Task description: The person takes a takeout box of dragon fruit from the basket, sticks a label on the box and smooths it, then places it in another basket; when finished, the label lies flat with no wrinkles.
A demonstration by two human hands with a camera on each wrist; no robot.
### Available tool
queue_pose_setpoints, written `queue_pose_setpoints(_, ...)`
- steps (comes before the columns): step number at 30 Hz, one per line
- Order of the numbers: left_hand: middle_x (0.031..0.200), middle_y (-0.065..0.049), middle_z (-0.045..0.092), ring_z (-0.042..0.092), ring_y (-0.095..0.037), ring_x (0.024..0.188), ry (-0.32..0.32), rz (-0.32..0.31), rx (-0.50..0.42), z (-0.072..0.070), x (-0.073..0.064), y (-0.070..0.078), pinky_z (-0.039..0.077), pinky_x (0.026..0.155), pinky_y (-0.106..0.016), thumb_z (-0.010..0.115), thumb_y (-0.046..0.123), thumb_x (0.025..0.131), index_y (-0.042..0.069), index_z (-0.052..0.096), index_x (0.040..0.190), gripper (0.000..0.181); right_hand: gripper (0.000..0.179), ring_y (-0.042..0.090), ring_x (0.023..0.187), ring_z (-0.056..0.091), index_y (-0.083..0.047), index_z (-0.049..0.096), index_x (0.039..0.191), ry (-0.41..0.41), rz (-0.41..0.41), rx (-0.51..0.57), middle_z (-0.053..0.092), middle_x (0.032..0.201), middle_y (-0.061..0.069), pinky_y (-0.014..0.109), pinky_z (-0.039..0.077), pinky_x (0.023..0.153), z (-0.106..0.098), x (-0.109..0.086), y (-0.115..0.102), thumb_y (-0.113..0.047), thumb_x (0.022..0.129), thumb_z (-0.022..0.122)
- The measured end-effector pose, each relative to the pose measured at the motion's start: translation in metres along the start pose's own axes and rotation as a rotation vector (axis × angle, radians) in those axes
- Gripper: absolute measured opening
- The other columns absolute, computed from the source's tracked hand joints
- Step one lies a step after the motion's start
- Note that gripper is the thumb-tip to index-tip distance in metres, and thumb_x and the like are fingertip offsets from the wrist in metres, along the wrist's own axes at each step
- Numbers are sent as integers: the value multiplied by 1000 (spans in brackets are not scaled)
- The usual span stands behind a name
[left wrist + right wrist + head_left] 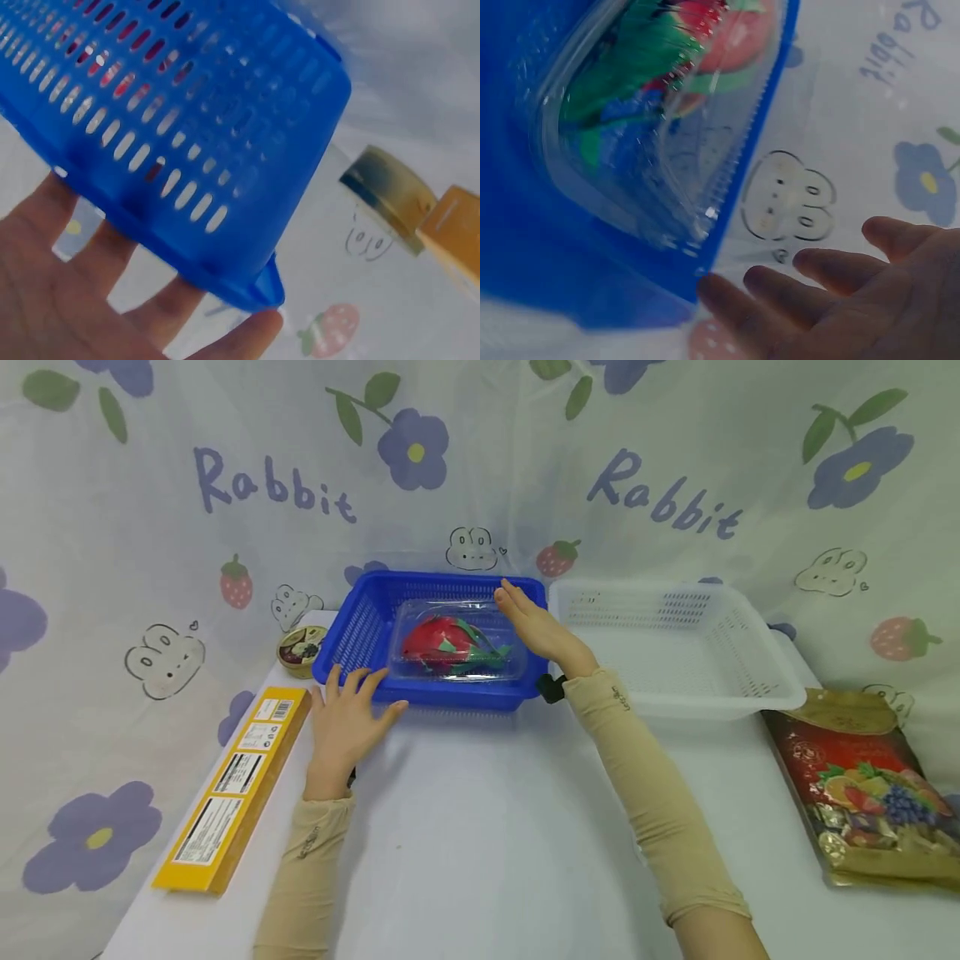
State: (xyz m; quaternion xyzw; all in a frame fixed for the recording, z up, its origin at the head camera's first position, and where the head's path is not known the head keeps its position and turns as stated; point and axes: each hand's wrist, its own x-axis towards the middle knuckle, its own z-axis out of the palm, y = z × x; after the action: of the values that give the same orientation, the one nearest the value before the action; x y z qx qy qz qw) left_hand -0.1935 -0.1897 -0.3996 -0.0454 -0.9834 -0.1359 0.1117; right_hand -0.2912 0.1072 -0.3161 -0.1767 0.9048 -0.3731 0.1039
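Note:
A blue plastic basket [450,696] stands at the back of the table. Inside it sits a clear plastic container [517,652] with a red and green dragon fruit [438,639] showing through. At the basket's front left corner is my left hand [347,727], its fingers spread and the fingertips touching the rim [172,266]. My right hand [542,631] is at the basket's right side, fingers extended near the rim and palm turned toward the container. In the right wrist view, the fingers [780,300] grip nothing.
Left of the basket lie a round tin [300,652] and a long yellow box [232,793]. A white basket [675,706] stands close on the right. Farther right is a red and gold bag [862,785] with fruit pictures. A printed curtain hangs behind.

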Motion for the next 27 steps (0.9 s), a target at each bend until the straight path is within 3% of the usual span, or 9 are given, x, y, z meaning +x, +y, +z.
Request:
queue_pose_setpoints(5, 132, -17, 54, 24, -47, 141, 99, -60, -55, 6, 5, 2, 11, 109, -75, 59, 51, 91, 18, 58, 130, 50, 75, 23, 153, -4, -26, 0, 157, -60, 81, 30, -3, 165, -1, 48, 4, 123, 10, 23, -3, -69, 95, 7)
queue_pose_setpoints(10, 130, -15, 56, 26, -43, 142, 145, -117, -68, 10, 5, 7, 11, 110, -74, 58, 50, 92, 17, 62, 125, 46, 81, 26, 152, -7, -14, -1, 157, -68, 166, 88, -5, 165, 4, 47, 2, 124, 15, 41, -1, -67, 97, 9)
queue_pose_setpoints(14, 131, -14, 56, 27, -41, 143, 174, -143, -66, 14, 4, 13, 11, 110, -74, 57, 51, 92, 18, 63, 124, 46, 85, 31, 151, -11, -8, -9, 155, -69, 286, 145, -14, 163, 10, 48, 1, 123, 17, 51, -2, -66, 97, 15)
queue_pose_setpoints(18, 133, -13, 55, 25, -41, 144, 212, -164, -77, 20, 3, 19, 15, 111, -72, 57, 52, 91, 19, 63, 123, 46, 93, 34, 151, -5, 0, -15, 152, -55, 425, 141, -15, 162, 16, 45, 7, 124, 19, 58, -5, -62, 98, 29)
queue_pose_setpoints(23, 152, -17, 35, 3, -45, 149, 214, -189, -134, 32, 3, 24, 13, 112, -72, 49, 56, 94, 17, 53, 134, 56, 98, 35, 151, 0, 5, -17, 150, -67, 505, 96, -11, 162, 20, 43, 10, 124, 28, 65, -5, -49, 98, 45)
queue_pose_setpoints(27, 160, -21, 14, -11, -46, 148, 204, -228, -151, 37, 3, 27, 6, 112, -73, 45, 65, 91, 16, 45, 140, 69, 99, 34, 151, 0, 0, -16, 152, -90, 551, 161, -9, 163, 18, 43, 10, 124, 42, 68, -1, -46, 97, 52)
